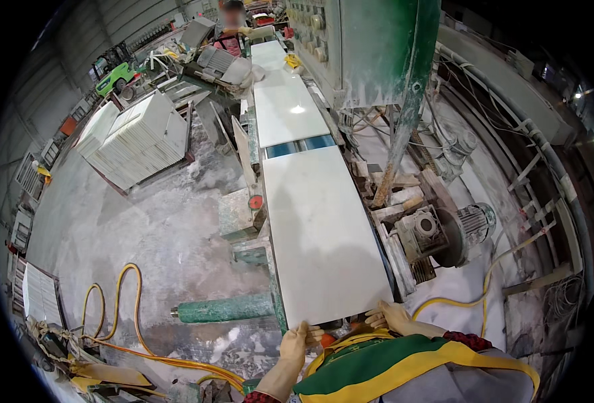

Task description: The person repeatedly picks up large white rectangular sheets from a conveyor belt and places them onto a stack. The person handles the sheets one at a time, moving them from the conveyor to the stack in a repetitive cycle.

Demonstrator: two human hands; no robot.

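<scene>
A large white stone slab (327, 235) lies flat on the conveyor line in front of me, its near edge close to my body. At its near left corner, my left hand (300, 339) is closed on the edge, thumb by the rim and fingers bent inward. My right hand (389, 317) grips the near right corner in the same way. Both hands look covered by pale gloves; the fingertips are partly hidden at the edge. Beyond a short gap showing blue belt (300, 146) lies a second white slab (290, 107).
Stacked pale slabs (139, 138) stand on the left. A green cylinder (226, 307) juts from the conveyor's left side. Motors (475, 220) and a green-grey cabinet (377, 54) flank the right. Yellow hoses (136, 302) lie on the floor. Another person (230, 33) stands at the far end.
</scene>
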